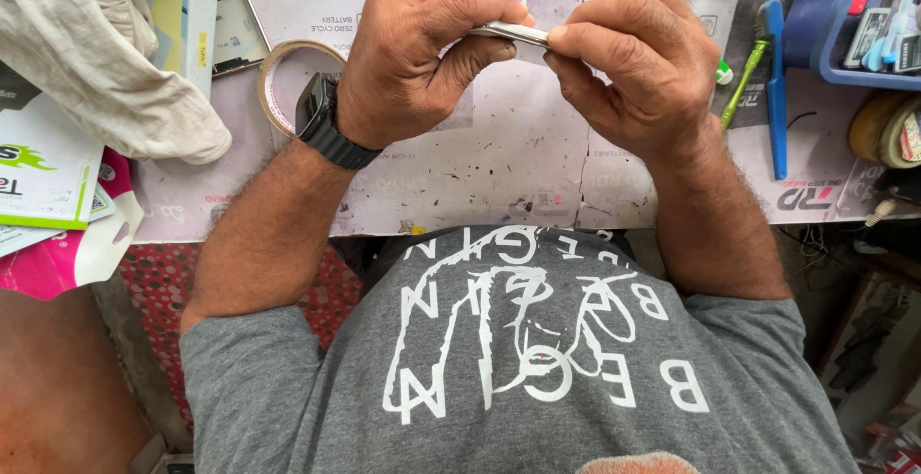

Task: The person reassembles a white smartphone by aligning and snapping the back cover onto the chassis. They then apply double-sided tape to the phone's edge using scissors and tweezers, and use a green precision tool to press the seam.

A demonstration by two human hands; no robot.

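My left hand (417, 57) and my right hand (628, 61) meet above the worktable (499, 167), both pinching the same small flat silvery object (513, 33). Only a thin edge of it shows between thumbs and fingers; most of it is hidden, so I cannot tell what it is. A black smartwatch (321, 119) sits on my left wrist. My grey printed shirt fills the lower part of the view.
A roll of tape (273, 76) lies left of my left wrist, a crumpled beige cloth (106, 61) further left. Coloured cardboard packets (48, 177) sit at the left edge. A green toothbrush (743, 81), a blue tool (775, 90) and a blue tray (863, 23) stand at right.
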